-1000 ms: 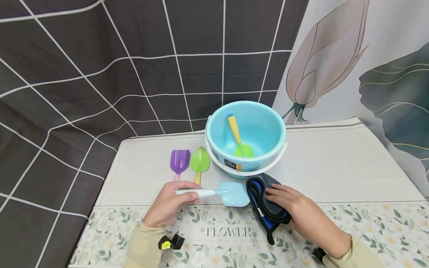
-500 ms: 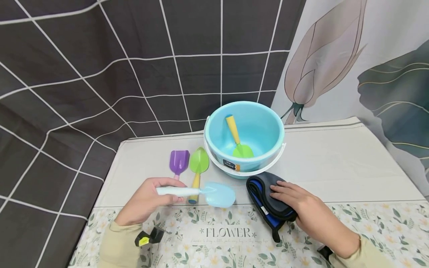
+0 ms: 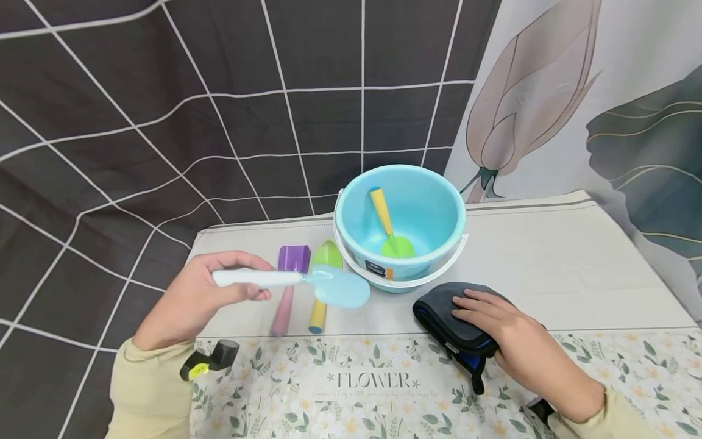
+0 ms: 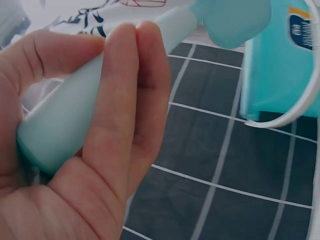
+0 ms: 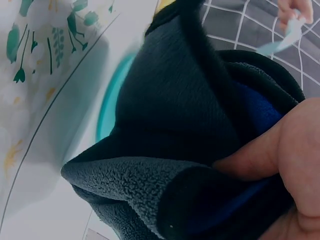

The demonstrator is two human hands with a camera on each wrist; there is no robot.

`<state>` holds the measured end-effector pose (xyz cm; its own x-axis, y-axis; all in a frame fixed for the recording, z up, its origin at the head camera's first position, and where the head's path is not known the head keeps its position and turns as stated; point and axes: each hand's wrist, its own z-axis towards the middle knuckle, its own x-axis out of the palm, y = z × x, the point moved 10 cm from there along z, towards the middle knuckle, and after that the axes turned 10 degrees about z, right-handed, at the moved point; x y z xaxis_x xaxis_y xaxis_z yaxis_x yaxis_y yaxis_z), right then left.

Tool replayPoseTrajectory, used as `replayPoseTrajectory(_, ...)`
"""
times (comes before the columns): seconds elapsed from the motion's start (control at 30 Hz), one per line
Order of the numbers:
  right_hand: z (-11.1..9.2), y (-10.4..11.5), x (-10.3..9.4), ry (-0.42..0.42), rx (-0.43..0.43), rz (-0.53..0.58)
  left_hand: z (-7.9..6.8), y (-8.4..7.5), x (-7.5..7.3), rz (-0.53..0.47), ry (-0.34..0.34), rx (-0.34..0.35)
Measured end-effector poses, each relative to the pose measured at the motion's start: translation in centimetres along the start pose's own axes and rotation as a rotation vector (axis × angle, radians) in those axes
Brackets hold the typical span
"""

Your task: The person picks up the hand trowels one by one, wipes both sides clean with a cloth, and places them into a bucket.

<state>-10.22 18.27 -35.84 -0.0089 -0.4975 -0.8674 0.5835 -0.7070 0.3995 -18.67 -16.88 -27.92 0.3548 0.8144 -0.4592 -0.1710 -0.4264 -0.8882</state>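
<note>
Between thumb and fingers my left hand pinches the white handle of a light blue toy shovel. The shovel is raised, its blade pointing right and overlapping the green one in the head view. The left wrist view shows the fingertips meeting around the handle. My right hand grips a folded dark grey towel with black edging and blue inside. Its fingers lie over the top, while in the right wrist view the thumb presses into a fold.
Behind the hands stands a light blue bucket with a white handle, holding a green scoop with a yellow handle. Left of it lie a purple toy shovel and a green toy trowel. A dark checked cloth hangs behind.
My left hand has lifted the blue shovel and carried it left, uncovering the handles of the purple shovel and green trowel. My right hand has shifted the towel slightly right and turned it.
</note>
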Motion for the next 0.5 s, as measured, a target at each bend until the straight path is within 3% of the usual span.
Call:
replayPoseTrajectory(0.13,0.0,0.0,0.0,-0.001,-0.009,0.007,0.8,-2.1,-1.2,0.087,-0.109,0.018)
replayPoseTrajectory(0.33,-0.1,-0.2,0.1,0.011,0.009,-0.008,2.8,-4.5,-1.9,0.139,-0.251,0.013)
replayPoseTrajectory(0.5,0.0,-0.2,0.1,0.019,0.016,-0.016,5.2,-6.0,-1.7,0.197,-0.362,0.096)
